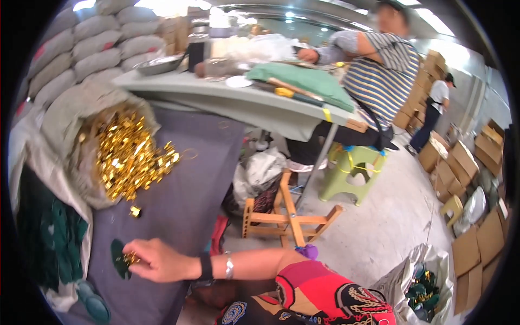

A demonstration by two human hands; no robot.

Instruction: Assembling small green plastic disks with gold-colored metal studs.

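Observation:
My right hand (158,261) reaches leftward over the grey cloth-covered table (168,216), with a black band and a silvery bracelet on its wrist. Its fingers are closed in a pinch on a dark green disc (117,255) with small shiny gold pieces (130,259) against it. Beyond the hand, a heap of shiny gold pieces (130,157) spills from an open sack (65,116) onto the cloth. One loose gold piece (135,212) lies between heap and hand. My left hand is not visible.
Dark green discs fill a sack (84,233) at the left; more discs (93,303) lie on the near edge. A co-worker (379,76) sits at another table (179,81). A wooden stand (290,216), green stool (355,176) and filled bag (441,260) occupy the floor. Cardboard boxes (468,254) line the right.

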